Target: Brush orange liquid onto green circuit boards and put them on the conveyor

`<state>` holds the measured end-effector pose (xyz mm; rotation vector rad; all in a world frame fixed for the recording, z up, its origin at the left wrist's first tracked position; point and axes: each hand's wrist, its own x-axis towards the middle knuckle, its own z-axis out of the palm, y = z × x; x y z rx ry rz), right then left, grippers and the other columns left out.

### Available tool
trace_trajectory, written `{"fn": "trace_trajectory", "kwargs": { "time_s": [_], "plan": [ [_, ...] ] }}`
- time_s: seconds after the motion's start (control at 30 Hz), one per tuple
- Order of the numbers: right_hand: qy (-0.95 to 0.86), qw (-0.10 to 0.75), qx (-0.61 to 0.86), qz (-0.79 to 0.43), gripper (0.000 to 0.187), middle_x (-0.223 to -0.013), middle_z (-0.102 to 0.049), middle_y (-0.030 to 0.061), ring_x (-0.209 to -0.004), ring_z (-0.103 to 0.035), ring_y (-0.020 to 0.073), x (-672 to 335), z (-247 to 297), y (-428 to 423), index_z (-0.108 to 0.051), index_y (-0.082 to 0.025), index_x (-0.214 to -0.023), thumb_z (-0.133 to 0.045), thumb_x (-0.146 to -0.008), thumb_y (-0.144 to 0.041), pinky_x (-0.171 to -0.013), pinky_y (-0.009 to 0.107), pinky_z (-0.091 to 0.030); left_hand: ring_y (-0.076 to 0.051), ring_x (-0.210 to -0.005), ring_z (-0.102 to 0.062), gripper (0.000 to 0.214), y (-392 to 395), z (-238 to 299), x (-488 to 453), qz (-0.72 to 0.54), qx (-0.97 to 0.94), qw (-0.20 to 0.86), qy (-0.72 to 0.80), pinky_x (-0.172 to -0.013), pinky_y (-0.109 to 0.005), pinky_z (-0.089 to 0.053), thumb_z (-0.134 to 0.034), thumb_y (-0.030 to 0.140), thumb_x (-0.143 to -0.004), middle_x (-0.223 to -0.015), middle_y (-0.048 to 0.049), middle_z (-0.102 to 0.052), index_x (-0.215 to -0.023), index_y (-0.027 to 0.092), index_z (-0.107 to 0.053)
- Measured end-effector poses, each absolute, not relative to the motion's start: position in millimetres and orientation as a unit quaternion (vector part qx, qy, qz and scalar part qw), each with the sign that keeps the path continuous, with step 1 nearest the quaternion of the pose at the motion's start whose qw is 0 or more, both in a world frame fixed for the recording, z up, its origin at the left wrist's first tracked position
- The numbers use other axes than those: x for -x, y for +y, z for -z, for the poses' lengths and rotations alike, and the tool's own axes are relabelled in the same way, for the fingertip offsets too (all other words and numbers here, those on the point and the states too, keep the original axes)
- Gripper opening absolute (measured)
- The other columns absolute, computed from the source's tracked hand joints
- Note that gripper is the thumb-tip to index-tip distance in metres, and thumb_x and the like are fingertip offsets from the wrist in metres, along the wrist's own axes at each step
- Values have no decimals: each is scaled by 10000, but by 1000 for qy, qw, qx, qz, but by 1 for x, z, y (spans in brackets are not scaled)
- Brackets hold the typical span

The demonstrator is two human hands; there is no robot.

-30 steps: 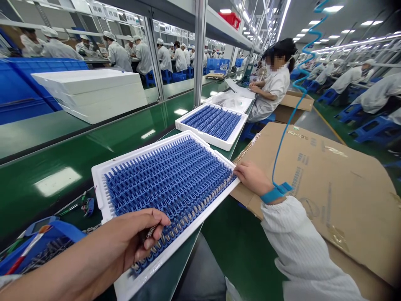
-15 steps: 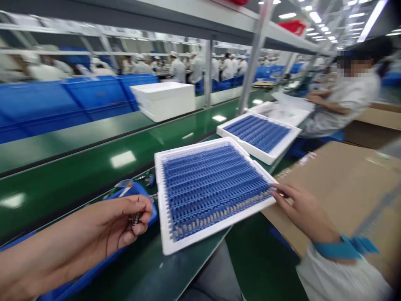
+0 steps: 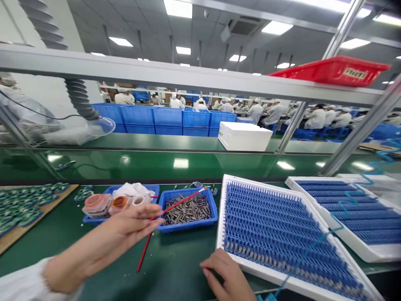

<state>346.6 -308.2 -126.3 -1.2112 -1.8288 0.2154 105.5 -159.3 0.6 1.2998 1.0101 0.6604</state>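
Observation:
My left hand [image 3: 125, 232] reaches over the bench with fingers stretched out and nothing visible gripped. Its fingertips are at the left edge of a blue bin [image 3: 188, 228] full of small grey metal pieces [image 3: 188, 211] that look like springs. A thin red brush [image 3: 184, 200] slants across this bin and shows between my fingers; I cannot tell whether they touch it. My right hand [image 3: 227, 274] is low, fingers slightly apart, beside the near-left corner of a white foam tray [image 3: 220, 225]. Rows of blue toothed strips [image 3: 266, 221] fill that tray, with grey pieces along the near row.
Another blue tray [image 3: 156, 190] holds stacked containers [image 3: 95, 202] and white cloth [image 3: 133, 190]. A red stick [image 3: 144, 253] lies on the bench. Circuit boards [image 3: 21, 205] are at left, a second foam tray [image 3: 338, 209] at right. A light-blue coiled cord [image 3: 351, 198] hangs across the right side.
The view has swung left. My left hand, earlier closed around small metal pieces, is now spread beside the bin. My right hand has left the tray's right edge for its near-left corner.

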Motion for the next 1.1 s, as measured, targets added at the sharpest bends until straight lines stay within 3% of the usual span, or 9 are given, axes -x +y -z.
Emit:
{"fn": "trace_trajectory", "kwargs": {
  "time_s": [0.07, 0.1, 0.2, 0.27, 0.5, 0.73, 0.9, 1.03, 1.1],
  "plan": [
    [-735, 452, 496, -99, 180, -845, -652, 10, -797, -626, 151, -333, 124, -297, -605, -221, -964, -450, -950, -132, -702, 231, -511, -197, -1077, -690, 326, -162, 1, -131, -141, -814, 437, 357, -937, -330, -567, -324, 100, -964, -1165, -137, -691, -1120, 122, -610],
    [-731, 452, 502, -100, 181, -839, -647, 17, -798, -623, 158, -326, 125, -292, -609, -213, -948, -449, -947, -129, -699, 242, -509, -190, -995, -710, 344, -162, 2, -147, -109, -850, 391, 334, -898, -342, -581, -313, 62, -956, -1097, -130, -708, -1084, 116, -627],
    [-721, 451, 518, -93, 191, -816, -643, 25, -789, -623, 172, -307, 132, -279, -629, -194, -916, -449, -952, -142, -688, 271, -512, -218, -1092, -646, 230, -154, 13, -191, -64, -912, 288, 286, -984, -418, -515, -529, 20, -890, -1133, -89, -694, -1024, 141, -671],
    [-715, 452, 527, -80, 206, -810, -645, 23, -782, -629, 171, -297, 139, -276, -641, -180, -914, -449, -987, -190, -683, 284, -523, -259, -1151, -609, 187, -146, 22, -206, -40, -937, 215, 272, -985, -503, -496, -623, 132, -901, -1234, -92, -650, -1083, 147, -661],
    [-652, 477, 589, 23, 331, -831, -650, 24, -764, -655, 145, -290, 154, -294, -638, -140, -930, -442, -1061, -372, -673, 283, -563, -267, -1099, -627, 282, -120, 32, -154, 15, -954, 21, 300, -910, -496, -534, -639, 264, -918, -1227, -98, -640, -1179, 158, -626],
    [-632, 440, 629, 109, 204, -996, -640, 53, -912, -645, 184, -288, 116, -271, -619, -147, -1102, -533, -1026, -316, -801, 362, -573, -230, -982, -669, 276, -106, 43, -123, 0, -957, -8, 292, -836, -442, -568, -612, 293, -938, -1139, -85, -672, -1176, 153, -622],
    [-670, 371, 622, 163, 312, -1270, -547, 104, -1063, -595, 233, -277, 85, -210, -548, -188, -1283, -575, -1000, -316, -892, 432, -548, -248, -1063, -643, 235, -116, 35, -120, -35, -966, 10, 256, -918, -485, -525, -614, 264, -935, -1166, -86, -668, -1138, 151, -640],
    [-722, 329, 583, 174, 223, -1152, -605, 80, -964, -621, 194, -268, 82, -173, -603, -174, -1173, -579, -1000, -313, -834, 378, -565, -270, -1180, -583, 245, -141, 23, -102, -54, -969, 50, 235, -1032, -464, -436, -484, 143, -978, -1234, -144, -643, -1177, 114, -624],
    [-715, 344, 578, 189, 203, -1098, -619, 70, -926, -627, 182, -273, 82, -170, -615, -165, -1129, -578, -1001, -318, -814, 362, -567, -265, -1175, -586, 308, -151, 23, -86, -57, -965, 82, 242, -1032, -421, -432, -362, 185, -1023, -1228, -153, -646, -1176, 131, -624]
  ]
}}
